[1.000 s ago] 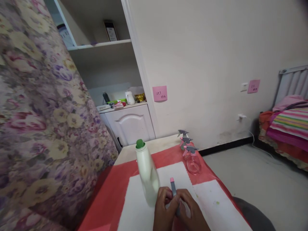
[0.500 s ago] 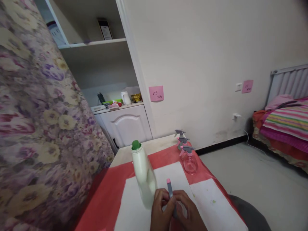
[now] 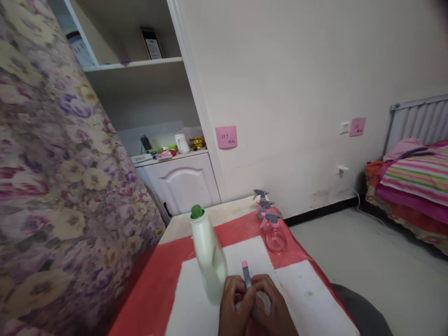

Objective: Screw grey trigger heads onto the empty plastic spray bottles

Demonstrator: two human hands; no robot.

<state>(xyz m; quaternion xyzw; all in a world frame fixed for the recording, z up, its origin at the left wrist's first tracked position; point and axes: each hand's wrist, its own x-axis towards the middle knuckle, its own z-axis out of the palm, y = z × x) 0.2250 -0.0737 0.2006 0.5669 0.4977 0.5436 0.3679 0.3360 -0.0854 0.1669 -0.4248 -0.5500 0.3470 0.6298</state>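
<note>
Low in the head view, both of my hands are closed around a spray bottle [image 3: 246,274]. Its grey sprayer head, tipped with a pink nozzle, points away from me, and a bit of clear pinkish body shows between my fingers. My left hand [image 3: 234,303] grips the left side, thumb near the sprayer head. From the right side my right hand [image 3: 271,303] wraps it, fingertips meeting the left thumb. Most of the bottle is hidden. Just left of my hands stands a pale green jug [image 3: 207,252], uncapped, with a green spout inside its neck.
Several spray bottles [image 3: 276,238] stand in a row at the table's right edge. White sheets [image 3: 189,294] lie over the red tablecloth [image 3: 154,266]. A floral curtain [image 3: 70,186] hangs on the left, beside a cabinet [image 3: 189,182]. A bed [image 3: 413,177] is far right.
The view has shifted very slightly. My hands keep the same hold on the spray bottle, and the jug and other bottles stay in place.
</note>
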